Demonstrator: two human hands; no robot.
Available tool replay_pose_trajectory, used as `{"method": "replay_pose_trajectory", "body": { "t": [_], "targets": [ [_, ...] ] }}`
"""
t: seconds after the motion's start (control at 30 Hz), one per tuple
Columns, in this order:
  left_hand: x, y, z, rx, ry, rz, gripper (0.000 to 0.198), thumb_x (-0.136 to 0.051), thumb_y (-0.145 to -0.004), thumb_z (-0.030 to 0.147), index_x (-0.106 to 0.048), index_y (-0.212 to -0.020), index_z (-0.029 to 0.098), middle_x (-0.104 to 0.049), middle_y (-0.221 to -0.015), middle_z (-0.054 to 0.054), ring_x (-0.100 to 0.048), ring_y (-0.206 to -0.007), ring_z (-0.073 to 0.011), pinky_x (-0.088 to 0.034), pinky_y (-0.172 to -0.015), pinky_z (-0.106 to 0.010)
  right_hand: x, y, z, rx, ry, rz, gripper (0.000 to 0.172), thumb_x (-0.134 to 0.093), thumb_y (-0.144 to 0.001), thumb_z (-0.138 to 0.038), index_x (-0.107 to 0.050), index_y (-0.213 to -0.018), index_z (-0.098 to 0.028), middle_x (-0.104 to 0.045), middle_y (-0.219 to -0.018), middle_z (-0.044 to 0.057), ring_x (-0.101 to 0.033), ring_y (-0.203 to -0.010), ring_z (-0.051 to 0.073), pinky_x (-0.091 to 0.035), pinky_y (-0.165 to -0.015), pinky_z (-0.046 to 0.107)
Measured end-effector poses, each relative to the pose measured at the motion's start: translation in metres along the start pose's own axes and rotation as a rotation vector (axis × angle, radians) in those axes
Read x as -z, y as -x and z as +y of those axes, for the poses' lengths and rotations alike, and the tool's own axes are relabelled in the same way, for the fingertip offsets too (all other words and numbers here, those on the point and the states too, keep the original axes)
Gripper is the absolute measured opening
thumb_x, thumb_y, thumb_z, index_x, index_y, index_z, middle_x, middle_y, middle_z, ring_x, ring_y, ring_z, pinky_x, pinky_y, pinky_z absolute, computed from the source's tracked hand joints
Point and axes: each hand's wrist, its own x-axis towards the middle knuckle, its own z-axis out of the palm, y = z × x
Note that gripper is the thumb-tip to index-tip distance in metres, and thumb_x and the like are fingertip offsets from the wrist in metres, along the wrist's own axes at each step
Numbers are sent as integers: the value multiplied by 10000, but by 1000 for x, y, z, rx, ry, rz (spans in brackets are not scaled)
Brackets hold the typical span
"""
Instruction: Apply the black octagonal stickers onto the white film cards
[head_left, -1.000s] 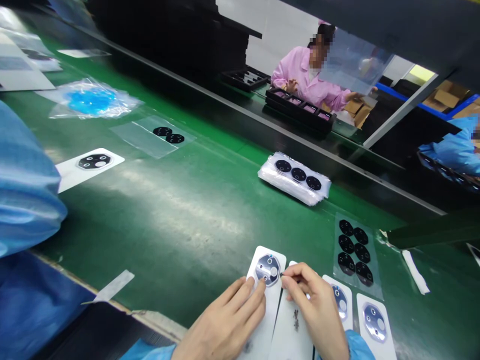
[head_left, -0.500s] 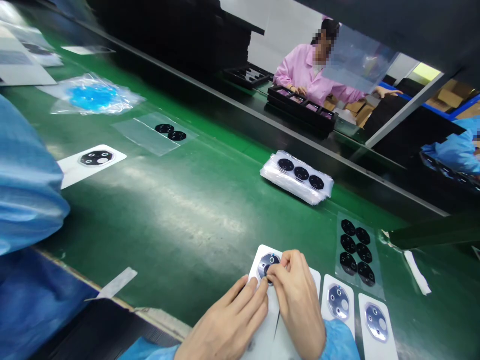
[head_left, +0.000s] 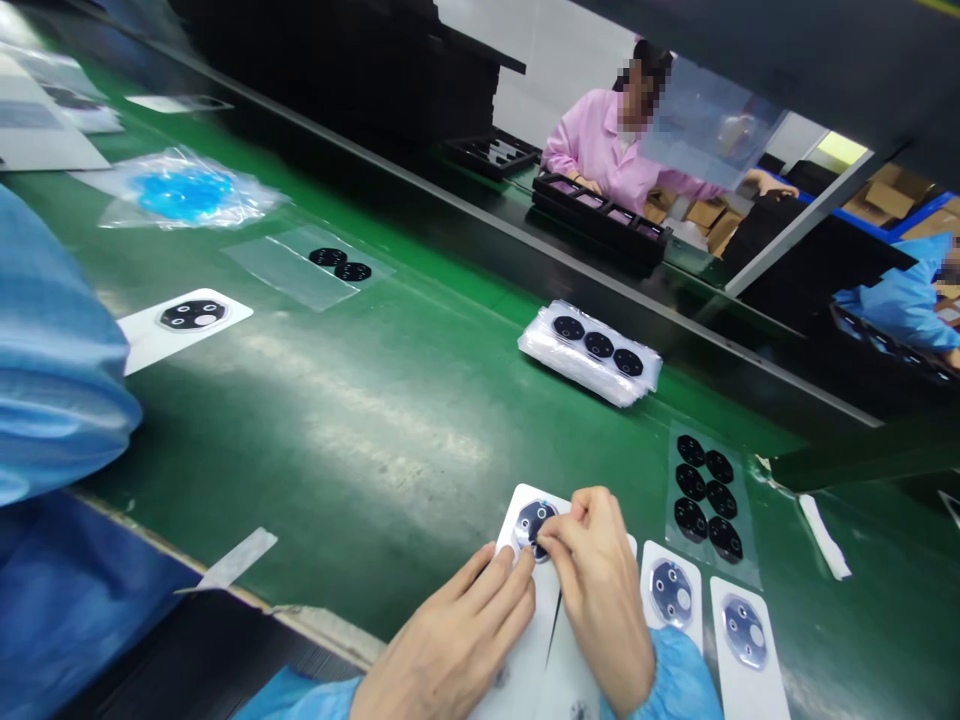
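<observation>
My left hand (head_left: pixel 457 630) lies flat with its fingers stretched over a white panel (head_left: pixel 517 497) near the front edge of the table. A dark octagonal lens plate (head_left: pixel 532 516) with ringed holes sits at the panel's upper end. My right hand (head_left: pixel 602 595) reaches in from the right, thumb and forefinger pinched together at the plate's lower right edge. Whatever is between those fingertips is too small to make out. Beside my right hand lie two similar panels, a nearer one (head_left: pixel 693 562) and a farther one (head_left: pixel 731 672), each with a lens plate.
A clear sheet of black octagonal pieces (head_left: pixel 706 495) lies to the right. Farther back are a stack of bagged black pieces (head_left: pixel 592 352) and a blue plastic bundle (head_left: pixel 184 190). A blue sleeve (head_left: pixel 60 350) is at left. Across the ledge, a person in pink (head_left: pixel 600 130) handles black trays.
My right fingertips have shifted slightly on the lens plate, still pinched, and more of the plate shows. My left hand stays on the panel. The whole view has moved a little.
</observation>
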Motion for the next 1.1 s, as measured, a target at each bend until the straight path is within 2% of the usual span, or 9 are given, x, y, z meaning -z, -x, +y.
{"method": "replay_pose_trajectory", "body": {
  "t": [0.4, 0.8, 0.9, 1.0, 1.1],
  "targets": [
    [1, 0, 0, 3, -16, -6, 432, -172, -943, 63, -597, -943, 139, -660, -1058, -48, -570, -987, -171, -329, -988, -322, -1, -1, 3, 17, 0, -36, 216, -464, -855, -27, -555, -758, -197, -421, -848, 28, -456, -805, 190, -408, -679, 312],
    [1, -1, 0, 0, -19, 1, 460, -138, -949, 57, -593, -946, 133, -661, -1062, -47, -580, -985, -170, -344, -980, -325, -4, 1, 3, 32, 39, 0, 211, -445, -881, -66, -549, -758, -202, -435, -821, 27, -460, -777, 191, -402, -680, 317],
    [2, -2, 0, -1, -25, -4, 444, -158, -941, 44, -594, -945, 129, -662, -1061, -49, -585, -983, -175, -379, -960, -324, 7, -3, 7, 5, -76, 1, 191, -445, -905, -132, -558, -770, -206, -445, -830, 26, -471, -790, 185, -397, -690, 310],
    [4, -3, -1, -19, 9, -36, 421, -188, -926, 17, -595, -929, 124, -662, -1066, -62, -598, -966, -176, -428, -939, -326, 22, -4, 12, -111, -291, 54, 180, -443, -929, -267, -538, -789, -205, -479, -819, 21, -477, -741, 163, -388, -659, 283],
    [7, -4, -3, -12, 49, -67, 399, -210, -928, 27, -597, -895, 119, -665, -1051, -81, -609, -959, -183, -494, -887, -316, 27, 1, 17, -303, -560, -51, 296, -378, -951, -394, -461, -738, -207, -492, -664, -18, -427, -578, 126, -349, -554, 251]
  ]
}}
